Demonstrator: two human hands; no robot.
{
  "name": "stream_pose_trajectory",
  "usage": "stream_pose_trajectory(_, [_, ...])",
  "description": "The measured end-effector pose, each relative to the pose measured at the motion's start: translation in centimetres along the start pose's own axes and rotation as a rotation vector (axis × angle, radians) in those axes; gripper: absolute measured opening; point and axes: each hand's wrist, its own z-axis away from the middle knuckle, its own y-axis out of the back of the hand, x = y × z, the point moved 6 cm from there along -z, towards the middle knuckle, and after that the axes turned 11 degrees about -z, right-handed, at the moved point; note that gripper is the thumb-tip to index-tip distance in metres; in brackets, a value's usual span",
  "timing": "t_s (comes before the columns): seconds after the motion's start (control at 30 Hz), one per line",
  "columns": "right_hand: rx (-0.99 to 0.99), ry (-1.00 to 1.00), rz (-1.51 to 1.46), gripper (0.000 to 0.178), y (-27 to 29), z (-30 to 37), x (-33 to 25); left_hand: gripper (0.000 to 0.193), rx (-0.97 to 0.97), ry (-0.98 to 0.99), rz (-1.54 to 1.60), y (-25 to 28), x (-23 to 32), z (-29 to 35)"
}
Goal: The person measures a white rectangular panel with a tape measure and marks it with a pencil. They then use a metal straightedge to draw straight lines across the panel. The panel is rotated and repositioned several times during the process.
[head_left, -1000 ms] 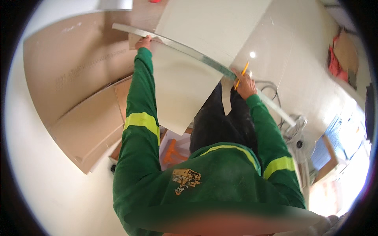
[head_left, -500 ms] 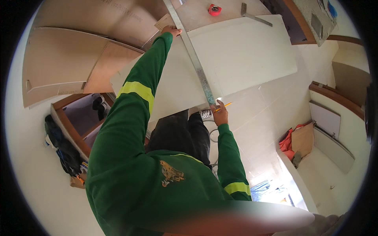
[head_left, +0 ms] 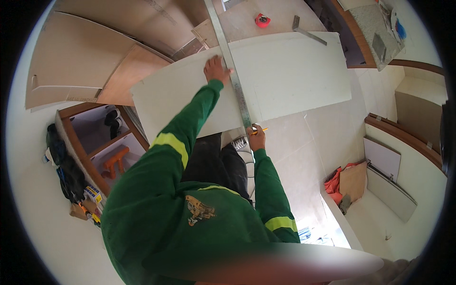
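A long metal straightedge (head_left: 236, 81) lies across a white board (head_left: 294, 71), running from beyond its far edge to its near edge. My left hand (head_left: 217, 71) rests palm down on the board, just left of the straightedge. Its fingers are stretched out, and the thumb touches the metal. At the near end of the straightedge, my right hand (head_left: 257, 138) is closed, with an orange-yellow pencil (head_left: 264, 130) sticking out to the right between its fingers. Part of this hand's grip is hidden.
A red tape measure (head_left: 261, 20) and a metal try square (head_left: 308, 31) lie beyond the board on a brown surface. Brown sheets (head_left: 80, 52) lean at the left. Below them stands an open cabinet (head_left: 102, 128) with an orange object (head_left: 115, 161) inside. A red cloth (head_left: 333, 184) lies at right.
My left hand has come nearer along the straightedge, from the board's far edge onto its surface, and its fingers now spread. My right hand stays at the near end with the pencil.
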Motion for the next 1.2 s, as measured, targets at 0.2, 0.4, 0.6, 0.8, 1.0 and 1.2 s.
stream_pose_trajectory(0.2, [0.018, 0.043, 0.063, 0.049, 0.3, -0.1, 0.2, 0.094, -0.173, -0.018, -0.017, -0.8, 1.0, 9.4])
stream_pose_trajectory(0.4, [0.03, 0.051, 0.093, 0.05, 2.8, 1.5, 2.1, 0.096, -0.247, 0.004, -0.061, -1.3, 1.8, 9.6])
stream_pose_trajectory(0.6, [0.09, -0.014, 0.108, 0.049, 6.8, 4.7, 5.5, 0.095, -0.281, 0.024, -0.038, -1.5, 1.7, 9.4])
stream_pose_trajectory(0.8, [0.15, -0.113, -0.054, 0.049, 11.8, 7.9, 10.3, 0.096, -0.306, 0.024, -0.046, -1.5, 1.6, 9.2])
stream_pose_trajectory(1.0, [0.162, -0.16, 0.042, 0.052, 15.1, 9.9, 12.7, 0.096, -0.319, 0.033, -0.037, -1.8, 1.5, 9.0])
stream_pose_trajectory(1.2, [0.075, -0.02, 0.043, 0.049, 12.2, 8.9, 6.5, 0.095, -0.331, 0.042, -0.059, -1.8, 1.6, 9.0])
